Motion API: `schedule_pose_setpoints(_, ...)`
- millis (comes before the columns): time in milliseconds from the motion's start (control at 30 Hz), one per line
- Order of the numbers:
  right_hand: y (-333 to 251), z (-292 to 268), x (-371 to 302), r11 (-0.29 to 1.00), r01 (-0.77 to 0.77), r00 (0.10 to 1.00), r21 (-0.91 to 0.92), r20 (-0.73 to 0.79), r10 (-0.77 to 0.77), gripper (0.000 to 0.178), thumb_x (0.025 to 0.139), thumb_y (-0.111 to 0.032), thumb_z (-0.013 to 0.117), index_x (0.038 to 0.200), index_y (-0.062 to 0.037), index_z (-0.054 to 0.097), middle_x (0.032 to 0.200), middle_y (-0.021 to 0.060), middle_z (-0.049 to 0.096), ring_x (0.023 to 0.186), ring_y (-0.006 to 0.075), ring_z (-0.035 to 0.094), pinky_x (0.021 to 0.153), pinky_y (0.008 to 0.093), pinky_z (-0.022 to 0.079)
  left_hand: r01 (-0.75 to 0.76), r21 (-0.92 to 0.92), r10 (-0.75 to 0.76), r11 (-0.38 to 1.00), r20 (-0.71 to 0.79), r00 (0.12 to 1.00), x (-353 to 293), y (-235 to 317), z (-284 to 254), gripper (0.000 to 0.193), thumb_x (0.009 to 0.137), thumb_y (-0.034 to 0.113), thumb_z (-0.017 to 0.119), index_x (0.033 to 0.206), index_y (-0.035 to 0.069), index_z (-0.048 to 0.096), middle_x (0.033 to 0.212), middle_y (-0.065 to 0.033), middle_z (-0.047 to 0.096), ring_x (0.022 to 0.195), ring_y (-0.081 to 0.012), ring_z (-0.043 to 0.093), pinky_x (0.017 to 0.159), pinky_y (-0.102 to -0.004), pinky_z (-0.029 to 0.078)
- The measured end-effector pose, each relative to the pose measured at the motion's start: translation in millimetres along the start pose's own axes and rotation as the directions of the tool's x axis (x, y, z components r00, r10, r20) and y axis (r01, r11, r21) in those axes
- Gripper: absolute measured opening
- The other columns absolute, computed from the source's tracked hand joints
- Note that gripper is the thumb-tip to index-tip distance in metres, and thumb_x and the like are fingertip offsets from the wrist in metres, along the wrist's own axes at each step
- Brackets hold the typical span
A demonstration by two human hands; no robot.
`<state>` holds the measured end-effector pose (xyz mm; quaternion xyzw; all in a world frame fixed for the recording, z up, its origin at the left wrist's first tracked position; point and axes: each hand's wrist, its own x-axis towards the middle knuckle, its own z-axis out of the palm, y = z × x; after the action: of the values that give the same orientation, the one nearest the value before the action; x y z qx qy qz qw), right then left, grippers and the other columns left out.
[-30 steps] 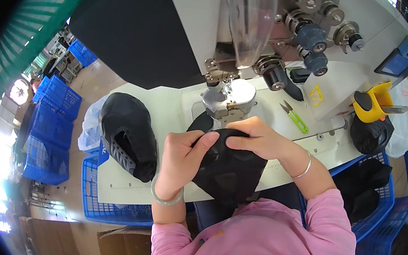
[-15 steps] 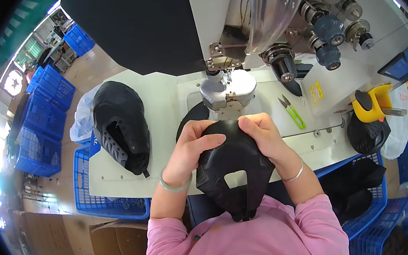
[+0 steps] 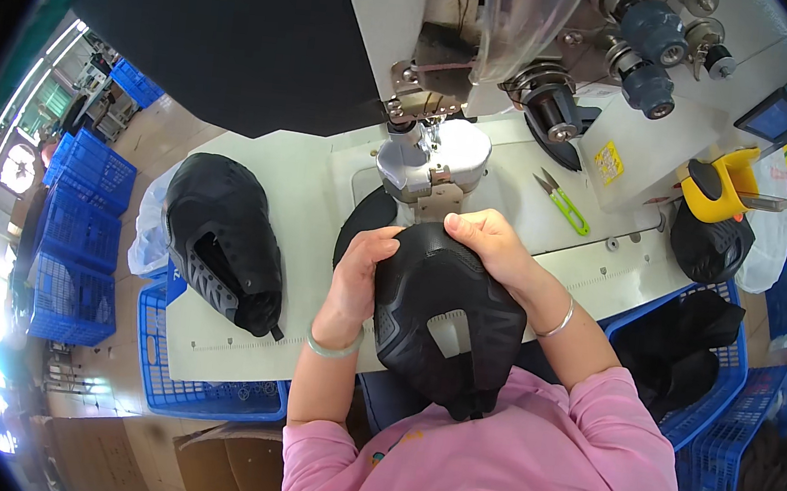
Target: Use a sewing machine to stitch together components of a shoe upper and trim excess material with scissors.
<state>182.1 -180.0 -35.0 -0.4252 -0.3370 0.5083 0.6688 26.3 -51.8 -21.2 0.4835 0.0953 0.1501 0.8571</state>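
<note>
A black shoe upper (image 3: 443,275) with a pale-showing opening in its middle is stretched between my two hands, in front of the sewing machine's post (image 3: 430,168). My left hand (image 3: 355,275) is closed on its upper left edge. My right hand (image 3: 497,247) grips its upper right edge, thumb on top; fingers beneath are hidden. The upper's narrow end hangs toward my pink shirt. Another black shoe upper (image 3: 224,218) with grey lacing panels lies on the table to the left. Beside my left hand, a flat black piece (image 3: 369,219) is partly hidden.
Green-handled thread snips (image 3: 563,206) lie on the white table (image 3: 323,190), right of the machine. A yellow holder (image 3: 721,189) stands farther right. Blue crates (image 3: 152,354) sit below the table's left side; another crate (image 3: 735,372) holds black pieces at right.
The held shoe upper has been turned and spread, so grey patterned side panels now show. My left thumb has shifted from its top surface to the edge. The view has shifted slightly.
</note>
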Motion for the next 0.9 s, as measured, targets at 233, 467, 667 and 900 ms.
schedule_pose_setpoints(233,2.8,-1.6,-1.0,1.0,-0.024,1.0,0.019,0.019,0.023,0.038,0.098,-0.03,0.053,0.093,0.0042,0.068,0.084,0.0048,0.068,0.073,0.0065,0.06,0.065,0.0218,0.049,0.03,0.014,-0.031,0.999,0.053,0.998,2.0,-3.0,-5.1,0.035,0.083,0.014,0.048,0.103,-0.012,0.061,0.09,-0.012,0.068,0.077,-0.0149,0.064,0.071,-0.0235,0.049)
schedule_pose_setpoints(467,8.9,-4.1,-2.3,0.987,-0.076,0.997,0.144,-0.001,0.077,0.038,0.099,-0.028,0.051,0.093,0.0053,0.068,0.086,0.0081,0.068,0.074,0.0096,0.063,0.067,0.0234,0.051,0.062,0.014,-0.062,0.998,-0.004,0.998,3.6,-6.1,-7.1,0.034,0.083,0.015,0.052,0.102,-0.011,0.062,0.088,-0.0115,0.068,0.075,-0.0144,0.064,0.069,-0.0231,0.049)
schedule_pose_setpoints(667,6.7,-7.2,-9.6,0.988,-0.054,0.998,0.141,-0.022,0.057,0.039,0.097,-0.031,0.052,0.091,0.0056,0.065,0.083,0.0105,0.068,0.07,0.0125,0.063,0.066,0.0241,0.05,0.103,0.023,-0.103,0.994,0.012,0.995,-1.0,-7.2,-15.5,0.024,0.093,0.017,0.051,0.088,-0.004,0.062,0.081,-0.0056,0.065,0.071,-0.0086,0.06,0.064,-0.0208,0.047)
schedule_pose_setpoints(900,11.6,-15.7,-16.5,0.99,-0.009,1.0,0.14,0.004,0.009,0.041,0.097,-0.031,0.051,0.097,0.0077,0.064,0.086,0.0119,0.068,0.073,0.0137,0.064,0.068,0.0239,0.05,0.025,-0.018,-0.025,1.0,-0.021,0.999,-1.1,-19.3,-0.7,0.03,0.1,0.025,0.047,0.086,0.002,0.058,0.076,0.0018,0.06,0.065,-0.0032,0.052,0.06,-0.0188,0.043)
